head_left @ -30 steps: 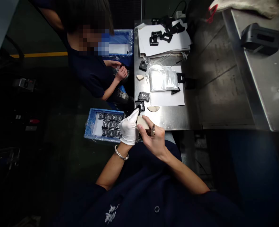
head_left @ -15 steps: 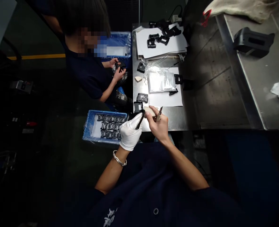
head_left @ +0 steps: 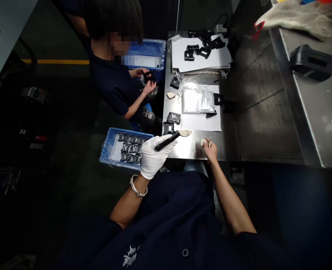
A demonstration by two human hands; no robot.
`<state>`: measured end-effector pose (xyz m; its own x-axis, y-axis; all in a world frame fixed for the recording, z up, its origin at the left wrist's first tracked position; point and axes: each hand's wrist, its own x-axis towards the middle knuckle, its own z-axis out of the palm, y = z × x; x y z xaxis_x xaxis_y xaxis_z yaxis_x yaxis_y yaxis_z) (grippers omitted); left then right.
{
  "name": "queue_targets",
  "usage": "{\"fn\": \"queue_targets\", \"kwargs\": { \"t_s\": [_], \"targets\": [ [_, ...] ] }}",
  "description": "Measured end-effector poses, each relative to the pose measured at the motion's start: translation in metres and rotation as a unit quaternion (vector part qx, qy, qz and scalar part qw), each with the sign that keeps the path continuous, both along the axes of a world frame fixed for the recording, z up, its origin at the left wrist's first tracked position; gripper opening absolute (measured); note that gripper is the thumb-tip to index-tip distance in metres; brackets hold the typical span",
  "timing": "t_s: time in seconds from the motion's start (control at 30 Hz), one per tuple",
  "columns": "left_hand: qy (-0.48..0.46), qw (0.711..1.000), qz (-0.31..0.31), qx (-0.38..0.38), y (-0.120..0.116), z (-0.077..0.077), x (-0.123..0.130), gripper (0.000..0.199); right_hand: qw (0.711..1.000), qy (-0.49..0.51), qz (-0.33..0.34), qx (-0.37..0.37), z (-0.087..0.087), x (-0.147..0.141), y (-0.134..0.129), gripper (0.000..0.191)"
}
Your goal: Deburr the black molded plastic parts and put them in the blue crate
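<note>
White-gloved, my left hand [head_left: 154, 155] is closed on a black part [head_left: 167, 141], held tilted over the table's near edge. A pale rounded patch [head_left: 185, 133] shows at the part's upper end; whether it belongs to it I cannot tell. My bare right hand [head_left: 211, 150] pinches a small beige block [head_left: 203, 141], with a thin pen-like tool [head_left: 210, 141] upright between the fingers. The two hands are apart. Just beyond my left hand lie a black frame piece [head_left: 168, 128] and a plastic-wrapped black part [head_left: 173, 118].
A blue crate [head_left: 105, 150] of wrapped black parts stands at left. Beside the table [head_left: 194, 148], a seated person [head_left: 109, 78] handles a black part. Clear plastic bags [head_left: 198, 98], a beige piece [head_left: 170, 95] and stacked paper [head_left: 188, 62] with black parts lie farther back.
My right hand has moved right, away from my left hand, taking the beige block and tool with it. The black part in my left hand now lies at a flatter angle.
</note>
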<state>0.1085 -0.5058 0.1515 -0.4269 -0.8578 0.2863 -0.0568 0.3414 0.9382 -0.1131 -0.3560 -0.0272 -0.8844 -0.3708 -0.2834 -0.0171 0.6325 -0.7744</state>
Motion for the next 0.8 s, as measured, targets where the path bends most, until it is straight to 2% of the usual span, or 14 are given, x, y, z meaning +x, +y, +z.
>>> {"fn": "queue_targets", "kwargs": {
  "t_s": [0.07, 0.13, 0.23, 0.33, 0.43, 0.57, 0.6, 0.7, 0.8],
  "targets": [
    [-0.002, 0.999, -0.025, -0.023, -0.002, 0.003, 0.001, 0.019, 0.999, -0.009, -0.013, 0.029, -0.018, -0.009, 0.01, 0.055],
    [-0.002, 0.998, -0.043, -0.036, -0.004, 0.006, 0.002, 0.018, 0.998, -0.011, -0.023, 0.051, -0.026, -0.012, 0.017, 0.056],
    [0.002, 0.998, -0.047, -0.033, -0.003, 0.008, 0.001, 0.018, 0.997, 0.003, -0.043, 0.066, -0.025, -0.012, 0.02, 0.057],
    [-0.004, 1.0, -0.024, 0.016, 0.0, 0.01, 0.0, 0.019, 0.997, 0.022, -0.054, 0.053, -0.012, -0.01, 0.016, 0.055],
    [-0.027, 0.996, -0.009, 0.084, 0.004, 0.012, -0.002, 0.021, 0.999, 0.015, -0.032, 0.002, 0.014, -0.001, 0.006, 0.048],
    [-0.037, 0.991, -0.023, 0.128, 0.008, 0.017, -0.005, 0.023, 0.995, -0.032, 0.032, -0.092, 0.07, 0.028, -0.007, 0.048],
    [-0.038, 0.989, -0.033, 0.136, 0.009, 0.018, -0.005, 0.024, 0.989, -0.053, 0.054, -0.125, 0.087, 0.037, -0.009, 0.047],
    [-0.047, 0.983, -0.075, 0.161, 0.011, 0.022, -0.007, 0.027, 0.944, -0.146, 0.13, -0.267, 0.131, 0.064, -0.016, 0.04],
    [-0.053, 0.977, -0.11, 0.175, 0.013, 0.026, -0.008, 0.028, 0.919, -0.181, 0.167, -0.307, 0.154, 0.083, -0.022, 0.039]
  ]
}}
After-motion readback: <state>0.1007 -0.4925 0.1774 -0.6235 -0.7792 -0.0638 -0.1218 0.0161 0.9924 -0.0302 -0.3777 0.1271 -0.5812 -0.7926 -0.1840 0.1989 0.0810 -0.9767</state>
